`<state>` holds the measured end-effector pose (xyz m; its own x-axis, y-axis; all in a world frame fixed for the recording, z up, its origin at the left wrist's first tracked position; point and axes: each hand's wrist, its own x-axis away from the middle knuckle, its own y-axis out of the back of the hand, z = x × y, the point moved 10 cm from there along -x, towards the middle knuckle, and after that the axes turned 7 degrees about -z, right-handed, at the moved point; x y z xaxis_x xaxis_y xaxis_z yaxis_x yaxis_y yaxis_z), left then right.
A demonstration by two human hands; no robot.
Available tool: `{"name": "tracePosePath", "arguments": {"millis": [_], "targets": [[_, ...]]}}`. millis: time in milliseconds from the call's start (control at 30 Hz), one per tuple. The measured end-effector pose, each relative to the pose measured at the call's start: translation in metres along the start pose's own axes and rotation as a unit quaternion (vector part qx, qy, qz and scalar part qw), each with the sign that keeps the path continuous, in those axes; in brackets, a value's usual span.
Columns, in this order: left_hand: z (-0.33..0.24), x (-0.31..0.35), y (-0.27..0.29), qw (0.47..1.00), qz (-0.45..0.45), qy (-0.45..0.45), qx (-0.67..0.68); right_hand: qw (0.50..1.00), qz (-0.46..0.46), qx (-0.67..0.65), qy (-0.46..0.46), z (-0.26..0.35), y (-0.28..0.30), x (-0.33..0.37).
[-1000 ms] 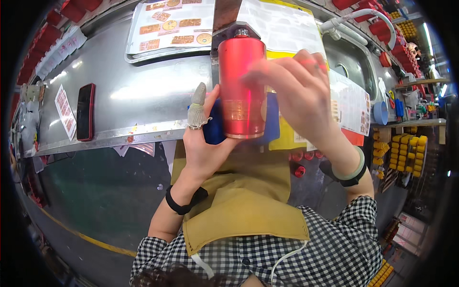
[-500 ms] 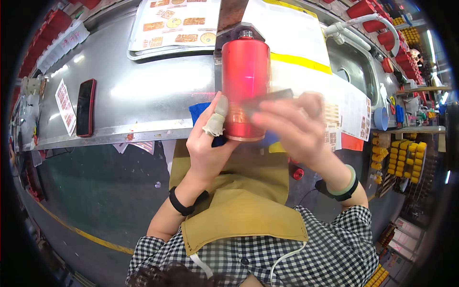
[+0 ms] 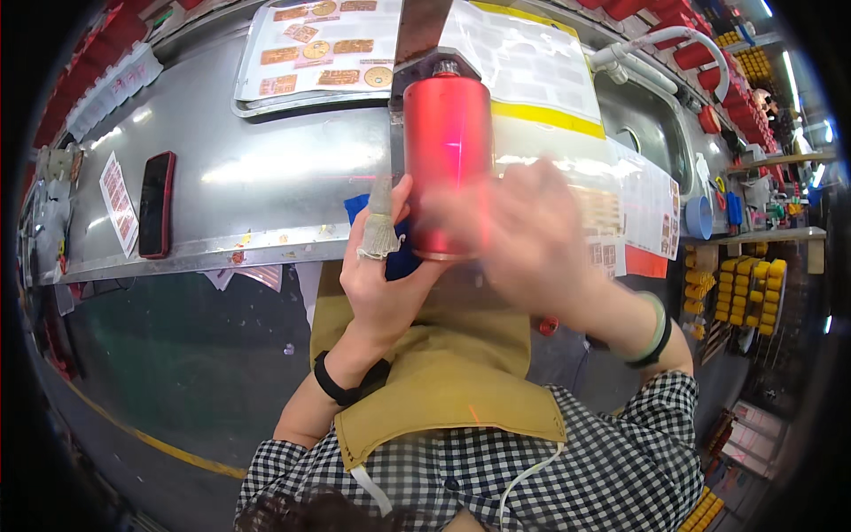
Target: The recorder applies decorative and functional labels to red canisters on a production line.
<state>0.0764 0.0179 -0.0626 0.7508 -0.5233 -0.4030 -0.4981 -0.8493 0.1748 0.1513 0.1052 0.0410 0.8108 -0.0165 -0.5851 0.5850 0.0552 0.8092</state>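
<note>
A glossy red metal cylinder [image 3: 448, 133], like a bottle or canister, lies lengthwise at the table's edge, its far end against a dark fitting [image 3: 446, 66]. My left hand [image 3: 377, 288] grips its near end from the left, with the thumb under the rim. One finger of that hand wears a pale, wrinkled finger cover [image 3: 379, 235]. Blue material [image 3: 356, 207] shows beside the left hand. Smeared by motion, my right hand [image 3: 536, 239] is over the cylinder's lower right side. Its fingers and whatever they hold cannot be made out.
A tray [image 3: 257, 108] with sheets of gold-brown decals is at the back left. A phone [image 3: 157, 204] and a paper strip [image 3: 119, 204] lie left on the metal table [image 3: 292, 168]. Papers, a sink [image 3: 647, 111], a white pipe [image 3: 674, 35] and a blue cup [image 3: 698, 217] are right.
My right hand has swept left across the cylinder's lower part. The dark flat blade it held and the brownish patch on the cylinder no longer show. The left hand keeps its grip.
</note>
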Motion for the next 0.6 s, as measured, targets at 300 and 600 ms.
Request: {"name": "tracePosePath", "arguments": {"millis": [300,600], "targets": [[0.000,-0.002,-0.006,0.999,0.018,0.016,0.042,0.998,-0.031,-0.008,0.047,-0.002,0.001,-0.002],[-0.053,-0.011,-0.034,0.925,0.091,-0.223,-0.295,0.976,-0.127,-0.001,-0.174,-0.083,0.049,0.002]]}}
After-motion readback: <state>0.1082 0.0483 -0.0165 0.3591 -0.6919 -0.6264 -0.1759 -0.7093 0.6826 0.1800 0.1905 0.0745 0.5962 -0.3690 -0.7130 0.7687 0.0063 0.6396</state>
